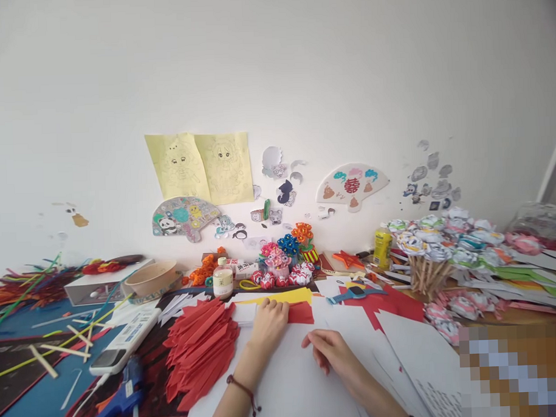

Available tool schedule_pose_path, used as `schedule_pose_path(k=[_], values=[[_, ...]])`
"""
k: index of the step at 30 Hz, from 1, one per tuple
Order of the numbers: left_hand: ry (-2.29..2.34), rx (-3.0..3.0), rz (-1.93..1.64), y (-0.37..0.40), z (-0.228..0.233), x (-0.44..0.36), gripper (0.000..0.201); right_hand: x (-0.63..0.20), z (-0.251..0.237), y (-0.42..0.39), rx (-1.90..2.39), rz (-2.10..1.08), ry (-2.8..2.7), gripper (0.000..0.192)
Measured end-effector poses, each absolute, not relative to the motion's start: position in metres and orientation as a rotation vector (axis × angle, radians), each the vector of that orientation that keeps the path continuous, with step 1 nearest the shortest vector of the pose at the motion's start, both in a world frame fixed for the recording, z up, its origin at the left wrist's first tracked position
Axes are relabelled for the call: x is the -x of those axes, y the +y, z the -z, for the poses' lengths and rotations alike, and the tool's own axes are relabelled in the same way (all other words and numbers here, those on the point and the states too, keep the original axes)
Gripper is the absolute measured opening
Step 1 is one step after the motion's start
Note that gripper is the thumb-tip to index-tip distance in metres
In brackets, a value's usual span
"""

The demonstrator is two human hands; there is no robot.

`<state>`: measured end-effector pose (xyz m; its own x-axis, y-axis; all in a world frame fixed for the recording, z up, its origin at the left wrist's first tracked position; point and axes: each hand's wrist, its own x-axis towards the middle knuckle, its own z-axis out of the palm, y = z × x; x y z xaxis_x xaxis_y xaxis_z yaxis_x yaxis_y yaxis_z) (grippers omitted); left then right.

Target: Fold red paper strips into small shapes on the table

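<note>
from the head view, the left hand [271,318] is knuckles-up at the near end of a small red paper piece [302,313], fingers bent down on the paper layers. can't tell from here if they're pinching it or just pressing. there's a dark bracelet [241,385] on that wrist.

the right hand [329,348] is loosely curled over the big white sheet [288,378], a bit closer to the person and apart from the left one. its fingertips bend downward and i honestly can't tell if anything's between them.

the red piece sits right of the left hand, just in front of some yellow paper [281,296]. left of that forearm is a fat pile of folded red strips [203,351], then a blue glue gun [131,384] and a white power strip-looking thing [125,343] with a cable plugged in.

behind the hands there's a small bottle [223,280] with a pale lid, and over to the right a blue watch [354,294] lies on more red paper [404,304]. past that, a big bunch of crumpled paper flowers [443,239] on wooden sticks, beside a yellow can [382,248].
</note>
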<state>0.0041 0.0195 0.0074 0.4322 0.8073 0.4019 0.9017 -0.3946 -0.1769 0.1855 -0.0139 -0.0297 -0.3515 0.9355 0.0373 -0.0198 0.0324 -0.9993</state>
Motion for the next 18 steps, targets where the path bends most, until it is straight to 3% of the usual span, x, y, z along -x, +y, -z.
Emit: schedule_pose_path(k=[7, 11, 18], values=[[-1.483, 2.124, 0.917, -0.026, -0.023, -0.010, 0.023, -0.179, 0.024, -0.014, 0.888, -1.293, -1.430, 0.056], [-1.208, 2.156, 0.844, -0.036, -0.016, -0.010, 0.022, -0.168, 0.002, -0.018, 0.827, -1.227, -1.469, 0.057], [-0.951, 2.093, 0.800, -0.029, -0.014, 0.012, 0.033, -0.165, -0.037, -0.001, 0.682, -1.503, -1.373, 0.049]])
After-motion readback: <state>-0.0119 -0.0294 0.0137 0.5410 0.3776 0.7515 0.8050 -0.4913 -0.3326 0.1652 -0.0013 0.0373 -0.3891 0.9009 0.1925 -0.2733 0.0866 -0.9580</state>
